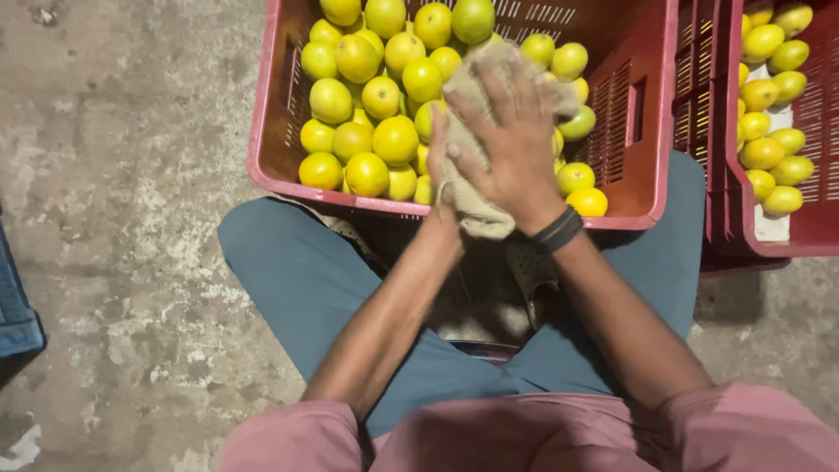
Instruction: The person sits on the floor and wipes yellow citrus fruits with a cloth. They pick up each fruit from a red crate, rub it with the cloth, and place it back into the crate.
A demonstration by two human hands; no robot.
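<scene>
- A beige cloth (476, 205) is clasped between the right hand (511, 140) and the left hand (440, 153).
- Both are held over a red crate (629, 166) of yellow-green citrus fruits (376, 96).

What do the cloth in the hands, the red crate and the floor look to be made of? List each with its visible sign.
Cloth: coarse woven fabric, likely burlap or rough cotton; beige, matte, creased.
Red crate: moulded plastic, probably; slight sheen, slotted vented walls, rounded rim.
Floor: concrete, seemingly; grey, rough, blotchy with pale worn patches.
</scene>
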